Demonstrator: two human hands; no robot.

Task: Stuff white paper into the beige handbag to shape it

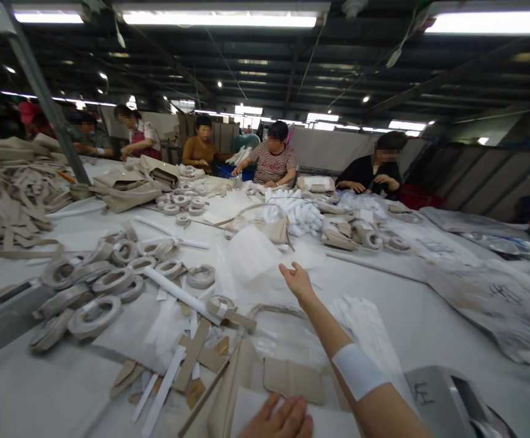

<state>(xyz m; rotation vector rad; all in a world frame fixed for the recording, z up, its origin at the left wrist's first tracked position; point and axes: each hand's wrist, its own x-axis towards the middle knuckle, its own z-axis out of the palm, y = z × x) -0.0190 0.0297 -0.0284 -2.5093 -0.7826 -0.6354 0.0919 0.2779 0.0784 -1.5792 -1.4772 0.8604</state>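
My left hand (277, 420) lies at the bottom edge, fingers stretched over a white sheet (333, 421) on a beige bag (228, 389). Just beyond its fingertips is a small beige flap or pouch (292, 380). My right hand (297, 283) is stretched forward over the table, fingers apart and nothing visible in them. Nearest to it is a thin white sheet (252, 252), slightly raised, beside some clear plastic. A white band (358, 370) wraps the right forearm. Near the bag's top, a curved beige strap (278, 309) lies on the table.
Rolled beige straps (95, 316) and cross-shaped beige pieces (195, 353) lie to the left. White stuffing (294, 213) and more bags sit further back. A grey device (447, 401) stands at lower right. Plastic bags (497, 304) cover the right side. Several people sit across the table.
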